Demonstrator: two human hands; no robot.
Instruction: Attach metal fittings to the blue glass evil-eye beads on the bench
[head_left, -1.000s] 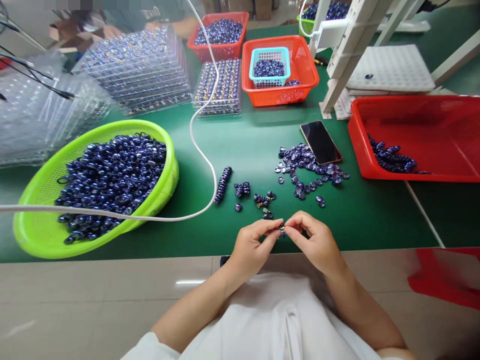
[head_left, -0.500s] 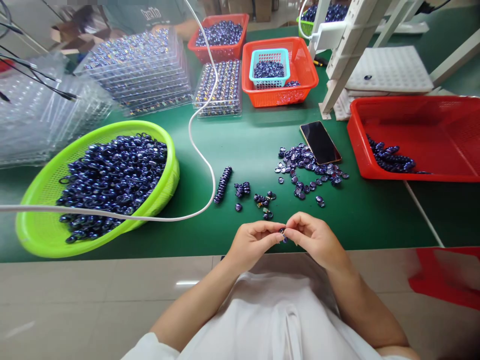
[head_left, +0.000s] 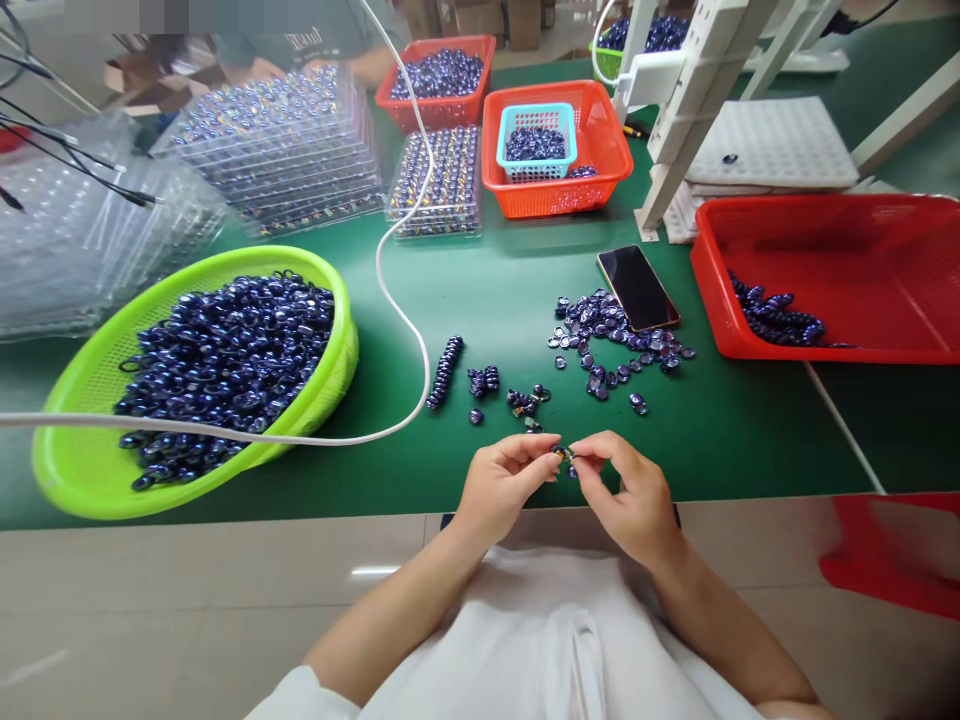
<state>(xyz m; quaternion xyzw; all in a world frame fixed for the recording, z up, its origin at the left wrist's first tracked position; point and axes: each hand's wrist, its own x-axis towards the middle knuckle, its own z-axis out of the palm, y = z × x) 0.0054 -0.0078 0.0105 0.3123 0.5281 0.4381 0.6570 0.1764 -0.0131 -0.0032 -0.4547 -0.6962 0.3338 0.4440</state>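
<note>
My left hand (head_left: 501,485) and my right hand (head_left: 628,492) meet above the near edge of the green table (head_left: 495,290). Both pinch a small dark blue bead piece (head_left: 564,455) between their fingertips. Just beyond them lie a few small bead clusters (head_left: 525,400), a short stack of beads (head_left: 445,370) and a loose pile of flat blue beads (head_left: 611,335).
A lime basket (head_left: 82,460) heaped with blue beads sits at left, crossed by a white cable (head_left: 390,290). A phone (head_left: 638,287) lies by the pile. A red tray (head_left: 840,270) stands at right; orange and red baskets and stacked clear trays (head_left: 277,150) at the back. Another person works behind.
Both hands stay pinched on the small bead piece, with the fingers shifting slightly. The view has tilted a little.
</note>
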